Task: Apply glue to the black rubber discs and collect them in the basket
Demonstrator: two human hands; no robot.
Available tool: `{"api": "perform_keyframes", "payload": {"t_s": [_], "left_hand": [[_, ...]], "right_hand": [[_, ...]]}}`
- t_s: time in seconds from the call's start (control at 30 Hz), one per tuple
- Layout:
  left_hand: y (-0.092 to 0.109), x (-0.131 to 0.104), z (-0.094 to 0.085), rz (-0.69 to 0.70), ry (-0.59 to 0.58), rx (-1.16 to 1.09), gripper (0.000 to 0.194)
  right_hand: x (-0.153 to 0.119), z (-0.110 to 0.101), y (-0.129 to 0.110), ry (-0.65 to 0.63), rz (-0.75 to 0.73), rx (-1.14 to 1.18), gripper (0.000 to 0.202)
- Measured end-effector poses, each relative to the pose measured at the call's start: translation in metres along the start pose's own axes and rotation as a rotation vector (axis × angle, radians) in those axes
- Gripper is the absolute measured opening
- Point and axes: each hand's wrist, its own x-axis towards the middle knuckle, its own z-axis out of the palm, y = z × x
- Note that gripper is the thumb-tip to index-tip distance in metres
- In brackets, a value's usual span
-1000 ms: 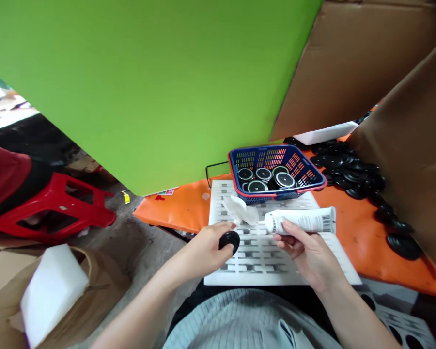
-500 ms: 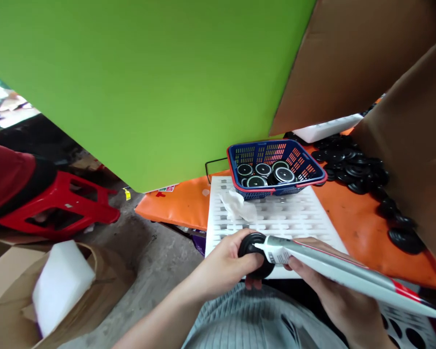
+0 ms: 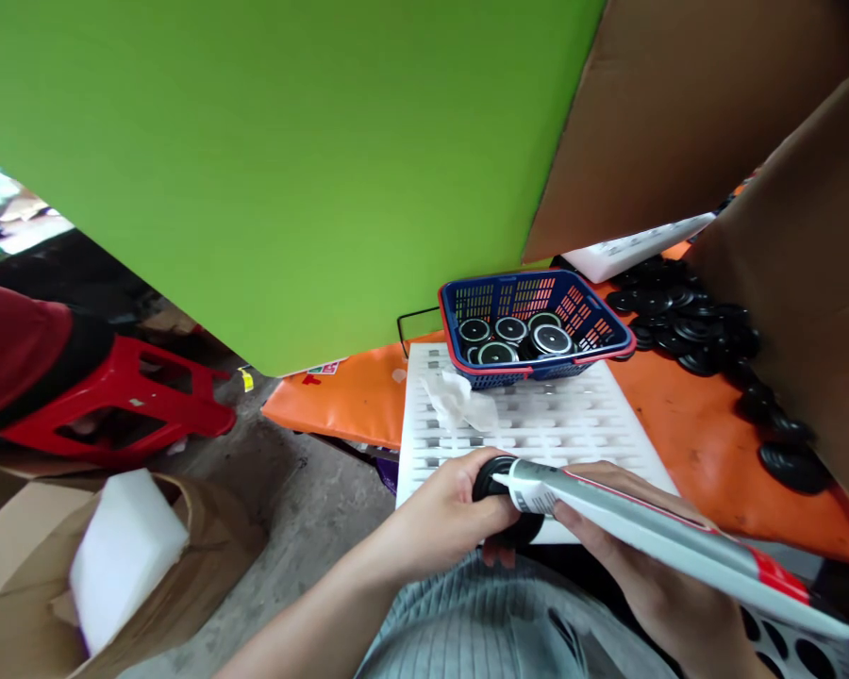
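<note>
Close to my body, my left hand [image 3: 459, 514] grips a round black part [image 3: 520, 530] at its rim, thumb across its face. My right hand [image 3: 651, 575] is wrapped round a long silver and white tube [image 3: 651, 514] with a red band. The tube's white nozzle points left and sits at the black part, near my left thumb. Beneath both hands lies a white slotted foam tray [image 3: 552, 415], with a crumpled white tissue [image 3: 459, 401] on it. A blue basket [image 3: 530, 372] with a red rim stands at the tray's far end, holding several round black parts with silver rings.
Black discs [image 3: 693, 325] are heaped on the orange table cover [image 3: 679, 434] at the right, beside cardboard [image 3: 807, 311]. A green panel [image 3: 290, 189] rises behind. At the left are a red stool [image 3: 127, 405] and a bag [image 3: 212, 547] holding white foam [image 3: 127, 556].
The black part in my left hand has tilted and shifted slightly right. The tube's nozzle has moved slightly left across it. Both hands keep their hold.
</note>
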Motion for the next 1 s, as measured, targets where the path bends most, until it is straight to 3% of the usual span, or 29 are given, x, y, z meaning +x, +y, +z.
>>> {"api": "perform_keyframes", "payload": {"t_s": [0.17, 0.43, 0.53, 0.67, 1.0], "left_hand": [[-0.001, 0.005, 0.000, -0.006, -0.030, 0.000, 0.012], [0.009, 0.008, 0.005, -0.100, -0.058, 0.004, 0.018], [0.010, 0.011, 0.007, -0.131, -0.030, -0.015, 0.023], [0.008, 0.014, 0.008, -0.161, -0.034, -0.062, 0.033], [0.005, 0.014, 0.012, -0.166, 0.056, -0.072, 0.024]], "right_hand": [[0.004, 0.000, -0.001, 0.050, -0.069, 0.023, 0.011], [0.008, -0.008, 0.007, -0.196, -0.201, -0.034, 0.007], [0.006, -0.006, 0.009, -0.127, -0.211, -0.083, 0.018], [0.004, -0.004, 0.011, -0.059, -0.222, -0.055, 0.016], [0.001, 0.000, 0.001, 0.126, -0.128, -0.097, 0.019]]}}
